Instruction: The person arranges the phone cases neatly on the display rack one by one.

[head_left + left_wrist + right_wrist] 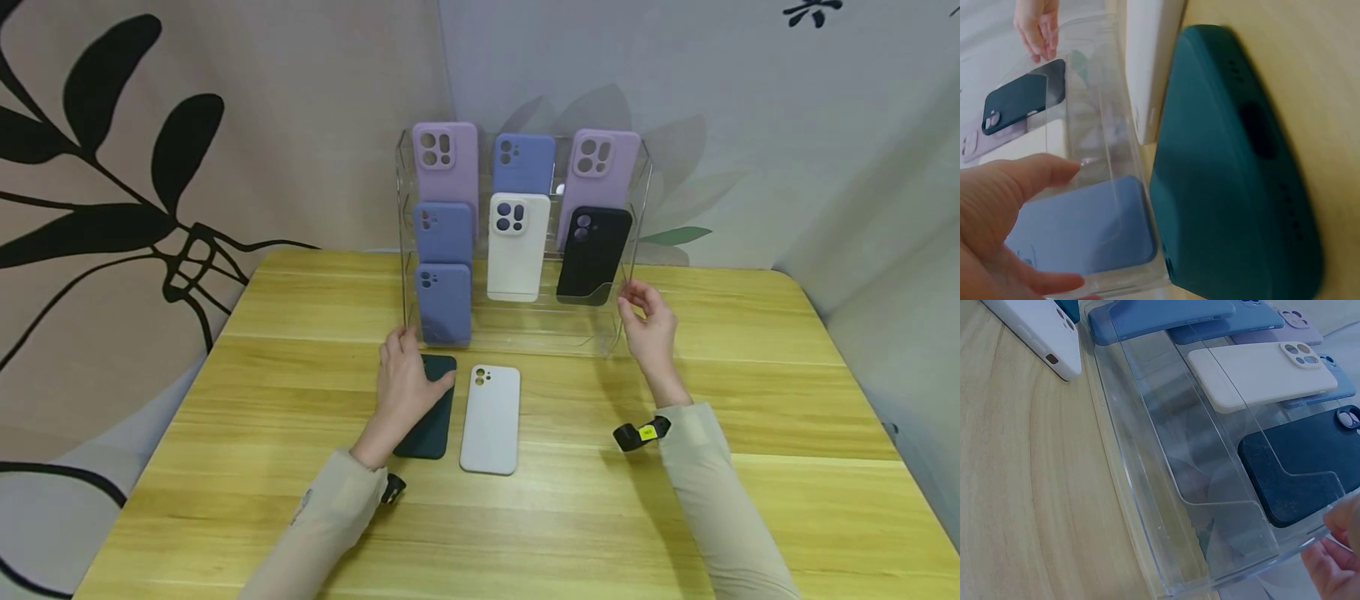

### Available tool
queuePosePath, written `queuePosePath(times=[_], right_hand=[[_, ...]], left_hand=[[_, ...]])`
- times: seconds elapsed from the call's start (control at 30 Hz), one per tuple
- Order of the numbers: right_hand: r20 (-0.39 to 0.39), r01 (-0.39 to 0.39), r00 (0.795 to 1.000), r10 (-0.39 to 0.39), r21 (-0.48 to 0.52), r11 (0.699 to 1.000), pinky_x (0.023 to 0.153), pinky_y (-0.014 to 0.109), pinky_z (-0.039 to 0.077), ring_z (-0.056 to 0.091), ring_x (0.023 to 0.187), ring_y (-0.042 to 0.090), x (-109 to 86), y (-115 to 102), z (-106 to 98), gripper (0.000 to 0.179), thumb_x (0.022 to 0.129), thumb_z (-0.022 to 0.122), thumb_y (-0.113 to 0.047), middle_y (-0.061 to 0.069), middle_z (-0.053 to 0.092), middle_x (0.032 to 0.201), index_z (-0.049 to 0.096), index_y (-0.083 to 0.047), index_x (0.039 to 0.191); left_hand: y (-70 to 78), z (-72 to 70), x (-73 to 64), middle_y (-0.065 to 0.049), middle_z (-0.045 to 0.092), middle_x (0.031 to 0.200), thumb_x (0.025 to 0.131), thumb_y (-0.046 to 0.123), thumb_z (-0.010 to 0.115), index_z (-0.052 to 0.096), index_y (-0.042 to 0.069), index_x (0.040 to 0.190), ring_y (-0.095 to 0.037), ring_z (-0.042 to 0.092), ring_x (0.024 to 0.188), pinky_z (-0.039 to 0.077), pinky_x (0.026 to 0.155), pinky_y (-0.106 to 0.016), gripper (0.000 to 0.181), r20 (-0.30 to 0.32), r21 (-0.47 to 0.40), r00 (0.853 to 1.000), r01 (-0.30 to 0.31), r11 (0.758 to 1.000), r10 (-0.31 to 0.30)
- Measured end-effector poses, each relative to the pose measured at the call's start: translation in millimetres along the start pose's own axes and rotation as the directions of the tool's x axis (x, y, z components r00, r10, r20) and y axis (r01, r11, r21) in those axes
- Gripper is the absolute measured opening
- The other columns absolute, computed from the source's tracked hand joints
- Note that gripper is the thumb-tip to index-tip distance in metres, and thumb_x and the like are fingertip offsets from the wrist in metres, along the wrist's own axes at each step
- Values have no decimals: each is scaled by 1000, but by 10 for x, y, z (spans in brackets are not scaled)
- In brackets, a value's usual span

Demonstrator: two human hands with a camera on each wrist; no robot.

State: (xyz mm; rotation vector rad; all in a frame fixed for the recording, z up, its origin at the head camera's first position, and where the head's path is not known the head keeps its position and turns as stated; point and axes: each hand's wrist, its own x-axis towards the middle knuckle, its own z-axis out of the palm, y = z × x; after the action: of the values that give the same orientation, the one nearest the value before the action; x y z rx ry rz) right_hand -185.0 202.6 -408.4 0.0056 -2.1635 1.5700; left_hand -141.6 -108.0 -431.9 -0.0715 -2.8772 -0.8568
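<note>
A clear acrylic stepped rack (540, 337) holds several phone cases. My right hand (651, 329) pinches the rack's right side panel between thumb and fingers, next to a black phone case (596, 250). At the rack's front left corner, my left hand (405, 383) has its thumb spread away from its fingers, with nothing between them. Its fingertips are right at the rack's edge, beside a blue phone case (1094, 231) on the lowest step. Partly hidden under this hand, a dark green phone case (427, 429) lies on the table, and a white phone case (490, 425) lies to its right.
Higher in the rack stand another white case (517, 258), two purple cases (465, 171) and two more blue ones (442, 237). The wooden table (750, 358) reaches back to a wall covering (315, 108) with dark leaf patterns. Black straps sit at both wrists.
</note>
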Motion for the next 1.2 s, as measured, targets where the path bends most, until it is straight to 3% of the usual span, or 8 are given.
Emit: queuePosePath(times=[0.23, 0.43, 0.7, 0.93, 1.2], right_hand=[[3, -13, 1000, 13, -8, 1000, 73, 4, 45, 55, 87, 5, 4, -2, 2, 24, 88, 55, 10, 32, 59, 104, 55, 19, 110], [3, -4, 1000, 4, -10, 1000, 72, 3, 45, 55, 86, 3, 7, -1, -3, 24, 87, 55, 11, 33, 59, 105, 54, 20, 110], [4, -5, 1000, 5, -17, 1000, 72, 3, 45, 54, 87, 4, 5, 4, -5, 24, 87, 55, 12, 33, 59, 105, 54, 20, 110], [7, -13, 1000, 13, -32, 999, 74, 4, 45, 57, 91, 14, 5, -5, -2, 24, 88, 55, 11, 32, 59, 104, 55, 18, 110], [8, -7, 1000, 7, -13, 1000, 73, 4, 45, 55, 87, 4, 5, -3, -3, 24, 88, 55, 11, 32, 59, 105, 55, 19, 110]], left_hand=[[-51, 14, -13, -33, 36, 132, 72, 32, 80, 35, -16, 133, -46, 38, 117, 44, 91, -52, 90, 119, 71, 992, 42, 997, -51], [-70, 32, -18, -34, 37, 131, 72, 36, 80, 34, -17, 134, -45, 41, 114, 46, 88, -51, 94, 184, 111, 978, 73, 991, -93], [-104, 69, -17, -34, 37, 130, 70, 38, 81, 28, -16, 138, -44, 42, 112, 48, 84, -50, 102, 240, 144, 963, 91, 985, -124], [-123, 91, -1, -34, 38, 128, 71, 34, 81, 33, -17, 135, -44, 42, 111, 48, 82, -50, 95, 290, 159, 946, 100, 982, -144], [-120, 122, 21, -32, 37, 129, 71, 39, 80, 32, -16, 136, -43, 42, 111, 49, 81, -49, 97, 318, 201, 933, 110, 973, -171]])
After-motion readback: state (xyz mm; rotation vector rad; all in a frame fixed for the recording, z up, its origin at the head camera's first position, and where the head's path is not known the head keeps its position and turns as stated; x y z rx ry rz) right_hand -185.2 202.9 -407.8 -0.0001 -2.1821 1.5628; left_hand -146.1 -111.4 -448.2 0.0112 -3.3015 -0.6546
